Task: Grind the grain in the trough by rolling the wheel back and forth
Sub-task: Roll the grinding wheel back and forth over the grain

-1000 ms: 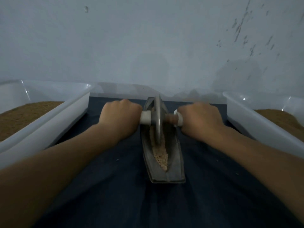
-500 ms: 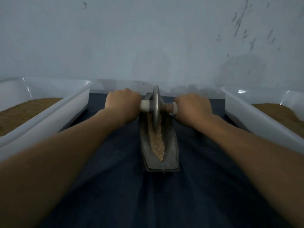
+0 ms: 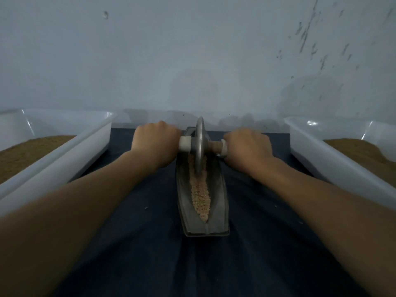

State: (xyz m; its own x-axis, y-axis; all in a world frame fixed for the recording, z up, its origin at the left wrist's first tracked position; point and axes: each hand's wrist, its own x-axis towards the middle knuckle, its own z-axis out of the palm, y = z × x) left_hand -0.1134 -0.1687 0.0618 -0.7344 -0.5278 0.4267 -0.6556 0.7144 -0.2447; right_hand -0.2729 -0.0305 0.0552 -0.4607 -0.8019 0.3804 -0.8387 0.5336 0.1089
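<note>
A long grey metal trough (image 3: 218, 202) lies lengthwise on a dark blue cloth (image 3: 192, 264), with a strip of pale grain (image 3: 201, 196) along its groove. A thin metal wheel (image 3: 200, 144) stands upright in the far part of the trough, its lower edge in the grain. My left hand (image 3: 155, 142) grips the left end of the wheel's axle handle (image 3: 184, 143), and my right hand (image 3: 248, 146) grips the right end. Both fists hide most of the handle.
White plastic bins hold brown grain on both sides: one at the left (image 3: 64, 155) and one at the right (image 3: 334, 168). A pale wall (image 3: 192, 61) rises just behind the trough's far end.
The wheel has rolled away from me toward the far end of the trough with both hands on the handle, uncovering more grain in the near part.
</note>
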